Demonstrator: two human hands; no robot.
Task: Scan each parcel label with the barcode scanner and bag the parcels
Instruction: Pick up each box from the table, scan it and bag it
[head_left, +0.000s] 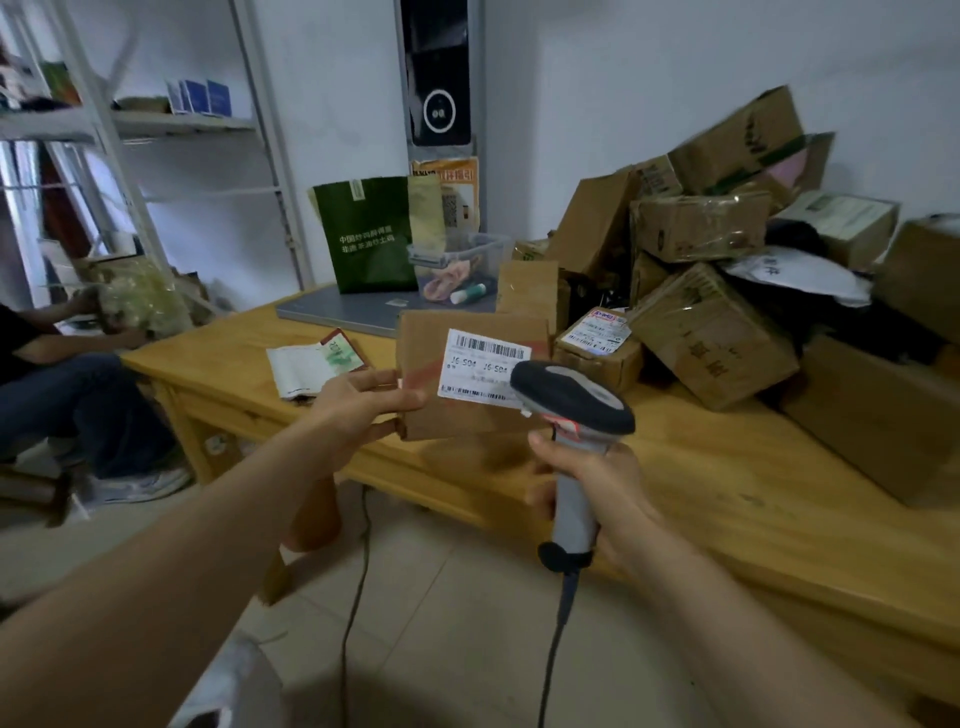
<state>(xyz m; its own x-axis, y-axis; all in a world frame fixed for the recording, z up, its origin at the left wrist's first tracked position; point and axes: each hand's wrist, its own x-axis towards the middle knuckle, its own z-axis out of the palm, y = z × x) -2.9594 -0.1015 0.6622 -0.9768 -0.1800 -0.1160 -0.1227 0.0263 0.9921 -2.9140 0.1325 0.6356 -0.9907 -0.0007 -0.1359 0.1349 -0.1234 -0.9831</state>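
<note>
**Scanner Trained on Parcel Label**

Lower centre of the frame: right hand (587, 483) clamped round the grey handle of a barcode scanner (571, 402), dark head tipped toward a white label (480, 371) and overlapping its lower right corner, cord (558, 639) trailing to the bottom edge. Just left: left hand (358, 410) pinching the left edge of a flat cardboard parcel (467, 421), thumb on the front, parcel held upright over the near edge of a wooden table (727, 483), label facing the camera. Behind the parcel, on the tabletop: a small labelled box (597, 345), a folded booklet (311, 364), a grey flat slab (337, 312). Farther back, centre: a green paper bag (369, 234) beside a clear plastic tub (457, 265). Right half: a tumbled heap of cardboard boxes (711, 338). Left edge: a seated person (67, 384) in dark trousers. Upper left: white metal shelving (182, 124) against the wall.
</note>
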